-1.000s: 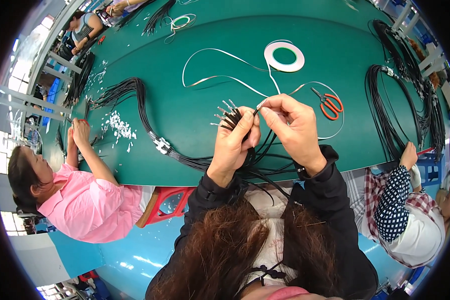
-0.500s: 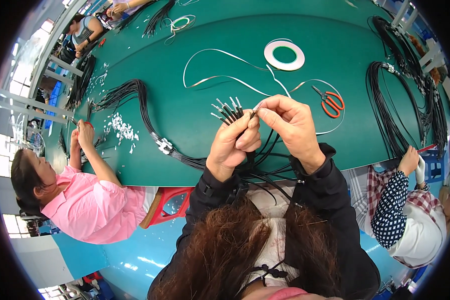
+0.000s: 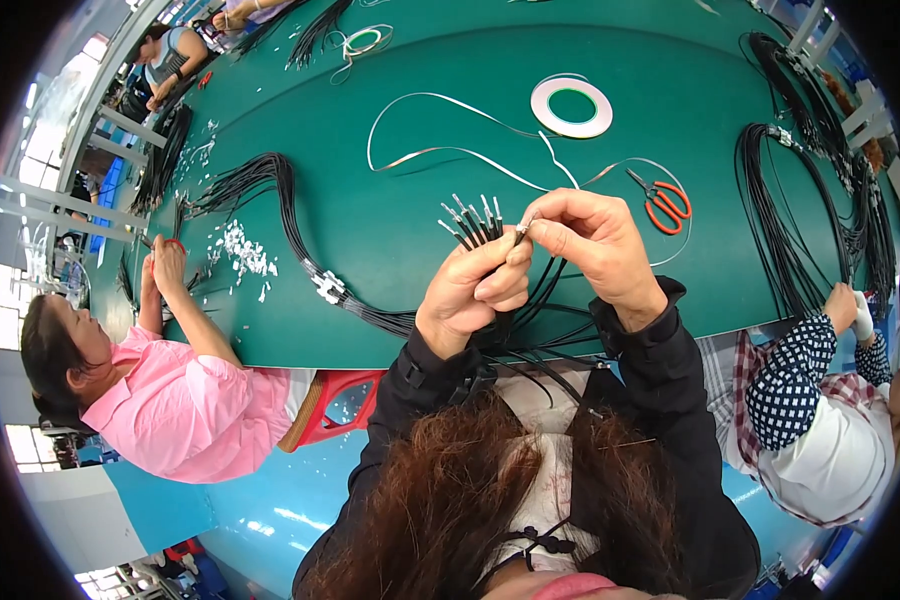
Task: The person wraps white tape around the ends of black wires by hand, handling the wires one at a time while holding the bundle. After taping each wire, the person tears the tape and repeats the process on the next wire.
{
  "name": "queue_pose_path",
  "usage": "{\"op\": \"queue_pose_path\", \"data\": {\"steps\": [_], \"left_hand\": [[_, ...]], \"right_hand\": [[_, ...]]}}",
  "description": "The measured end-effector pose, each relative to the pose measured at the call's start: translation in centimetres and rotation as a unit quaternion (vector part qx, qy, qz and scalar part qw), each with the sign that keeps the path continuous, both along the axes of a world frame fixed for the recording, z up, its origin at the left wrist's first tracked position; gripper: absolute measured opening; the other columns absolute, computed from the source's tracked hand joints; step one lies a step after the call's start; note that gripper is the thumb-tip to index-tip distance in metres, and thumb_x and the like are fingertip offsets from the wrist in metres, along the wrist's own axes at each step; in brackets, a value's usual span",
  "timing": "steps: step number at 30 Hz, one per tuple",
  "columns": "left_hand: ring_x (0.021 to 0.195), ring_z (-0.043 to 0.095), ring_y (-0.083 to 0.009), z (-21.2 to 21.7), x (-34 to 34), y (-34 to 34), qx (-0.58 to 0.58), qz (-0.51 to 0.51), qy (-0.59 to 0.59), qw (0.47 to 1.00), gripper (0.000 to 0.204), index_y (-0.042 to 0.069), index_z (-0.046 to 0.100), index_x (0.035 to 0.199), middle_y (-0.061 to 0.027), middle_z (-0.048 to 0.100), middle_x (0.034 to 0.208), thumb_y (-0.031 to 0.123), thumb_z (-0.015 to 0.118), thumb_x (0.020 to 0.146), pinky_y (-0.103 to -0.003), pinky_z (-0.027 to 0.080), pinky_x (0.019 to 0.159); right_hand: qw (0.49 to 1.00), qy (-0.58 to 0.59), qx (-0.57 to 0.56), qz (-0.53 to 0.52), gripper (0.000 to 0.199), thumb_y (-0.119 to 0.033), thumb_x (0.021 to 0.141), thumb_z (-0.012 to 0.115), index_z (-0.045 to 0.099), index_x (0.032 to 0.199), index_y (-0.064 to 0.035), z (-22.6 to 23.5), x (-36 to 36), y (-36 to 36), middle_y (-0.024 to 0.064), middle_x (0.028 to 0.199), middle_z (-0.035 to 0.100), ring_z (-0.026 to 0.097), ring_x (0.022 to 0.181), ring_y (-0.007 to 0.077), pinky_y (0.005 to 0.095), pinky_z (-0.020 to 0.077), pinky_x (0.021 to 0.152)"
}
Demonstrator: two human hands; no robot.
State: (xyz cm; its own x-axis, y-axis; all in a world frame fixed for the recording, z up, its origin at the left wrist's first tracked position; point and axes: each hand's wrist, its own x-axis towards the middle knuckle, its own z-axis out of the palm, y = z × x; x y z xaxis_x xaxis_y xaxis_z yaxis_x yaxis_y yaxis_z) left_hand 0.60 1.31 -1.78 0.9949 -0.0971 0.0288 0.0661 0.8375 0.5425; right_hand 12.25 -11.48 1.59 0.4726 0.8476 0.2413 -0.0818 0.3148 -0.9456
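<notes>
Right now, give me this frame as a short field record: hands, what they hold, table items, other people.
left hand: grips a bundle of black wires, ends fanned upward
right hand: pinches one wire tip beside the bundle
surface: green table
tape: white roll, strip trailing toward the hands
scissors: orange handles, lying right of the hands
other wires: long black harness on the left, coils on the right
people: one in a pink shirt at left, one in a checked sleeve at right
</notes>
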Motion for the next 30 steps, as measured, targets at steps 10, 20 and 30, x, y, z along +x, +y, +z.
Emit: {"op": "queue_pose_path", "data": {"steps": [10,20,30], "left_hand": [[0.043,0.028,-0.0037,1.1,0.2,-1.3,0.113,0.106,0.019,0.988,0.021,0.005,0.051,0.084,0.0035,0.041,0.052,0.021,0.045,0.096,-0.020,0.022,0.041],[0.050,0.042,-0.0067,0.7,0.4,-1.6,0.213,0.157,-0.006,0.964,0.018,0.003,0.055,0.087,-0.0020,0.054,0.065,0.019,0.050,0.093,-0.020,0.033,0.048],[0.069,0.056,-0.0124,-0.6,0.0,-2.7,0.217,0.324,0.052,0.919,0.016,0.000,0.058,0.095,-0.0060,0.061,0.077,0.015,0.056,0.090,-0.025,0.046,0.066]], "right_hand": [[0.980,0.197,0.013,0.005,0.013,-0.006,0.085,0.058,0.059,0.096,0.0016,-2.0,0.3,-0.9,0.0015,0.080,0.058,0.047,0.065,0.0052,0.0204,0.0387,0.060],[0.969,0.232,0.037,-0.075,0.015,-0.004,0.085,0.059,0.059,0.098,0.0030,-1.7,-1.5,-0.2,0.0033,0.083,0.060,0.052,0.068,0.0089,0.0207,0.0412,0.063],[0.965,0.206,0.051,-0.153,0.015,-0.006,0.087,0.056,0.058,0.099,0.0032,-2.9,0.8,-1.8,0.0037,0.086,0.058,0.042,0.065,0.0069,0.0220,0.0359,0.060]]}}
